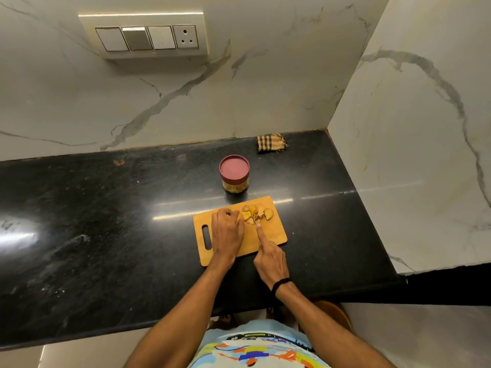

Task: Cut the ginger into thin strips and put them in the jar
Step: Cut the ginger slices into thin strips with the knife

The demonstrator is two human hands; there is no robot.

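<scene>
While the left hand (227, 232) pins ginger (239, 218) on the cutting board (273, 236) in a clenched grip, the right hand (271, 258) holds a knife (254, 221) in its grip beside loose slices (268, 213); the lidded jar (234, 173) stands behind on the table (106, 221).

Left of the rectangular wooden cutting board (273, 236) the black polished stone tabletop (93, 208) lies broad and open; on its right a narrower strip runs to the white veined marble side wall (411, 155). Just behind the board stands the glass jar with a maroon lid (234, 171); a folded checked cloth (271, 143) lies near the back corner. The left hand (227, 235), gripping a yellow ginger chunk (228, 215), and the right hand (271, 261), holding a thin knife (254, 221), occupy the board.
</scene>
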